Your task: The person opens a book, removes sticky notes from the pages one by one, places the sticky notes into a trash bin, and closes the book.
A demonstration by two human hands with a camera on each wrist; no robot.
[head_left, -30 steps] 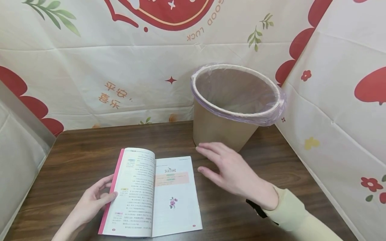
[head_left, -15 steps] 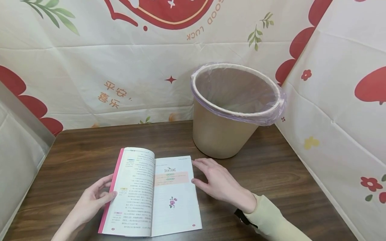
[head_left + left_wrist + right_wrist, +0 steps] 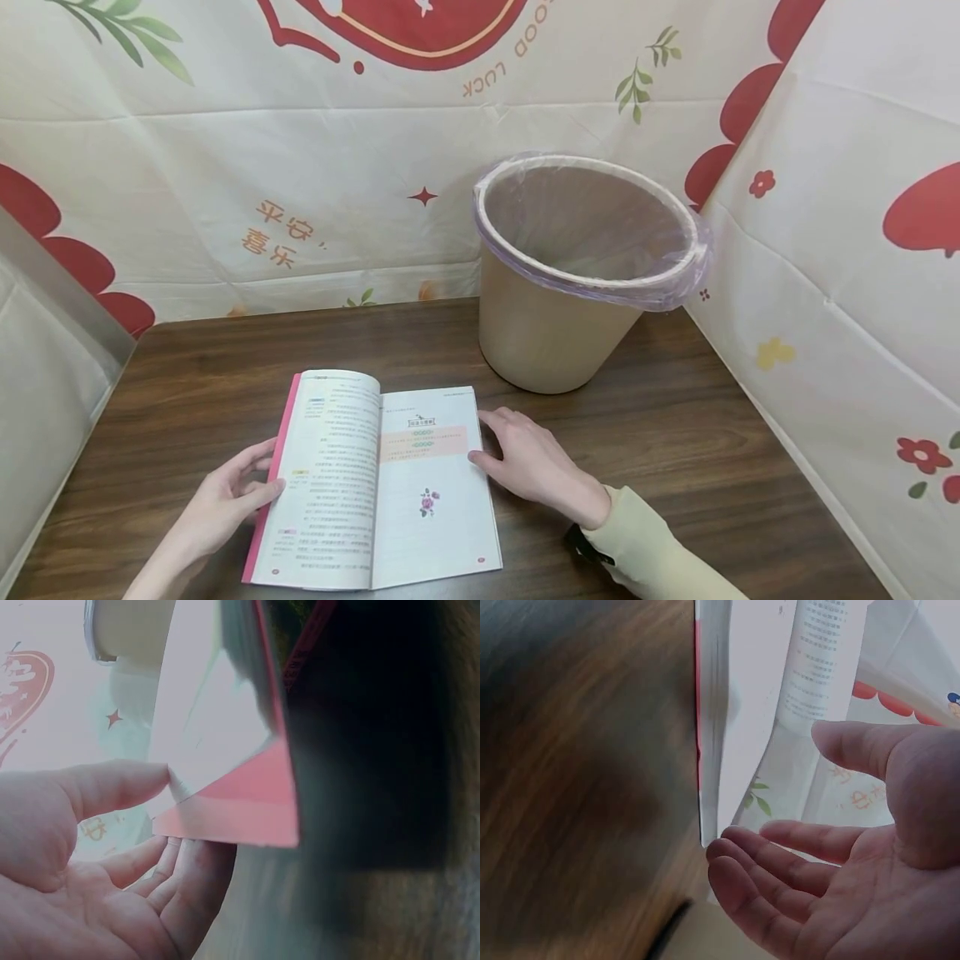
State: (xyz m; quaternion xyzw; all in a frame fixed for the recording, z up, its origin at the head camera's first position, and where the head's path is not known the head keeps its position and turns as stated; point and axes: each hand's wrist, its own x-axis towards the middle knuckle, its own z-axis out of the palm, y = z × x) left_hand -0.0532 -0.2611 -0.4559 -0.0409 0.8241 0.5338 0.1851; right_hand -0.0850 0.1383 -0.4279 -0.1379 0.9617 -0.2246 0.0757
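An open book [image 3: 431, 542] with a pink cover lies on the table, printed text on its left page and a purple flower on its right page. My left hand [image 3: 223, 504] pinches the book's left edge, the thumb on the page side. In the left wrist view, the fingers go under the pink cover [image 3: 251, 802] and their tips are hidden. At the book's right edge is my right hand [image 3: 532, 457], thumb over the page edge in the head view. The right wrist view shows its fingers [image 3: 780, 881] loosely bent by the edge of the pages, not wrapped round them.
Behind the right hand stands a beige trash bin [image 3: 547, 342] lined with a thin purple bag [image 3: 675, 292]. Patterned cloth [image 3: 360, 167] hangs behind and to the sides of the dark wooden table [image 3: 675, 467].
My right hand has come left and down from in front of the bin to the book's right edge. The left hand has kept its grip, and the left page has shifted slightly left.
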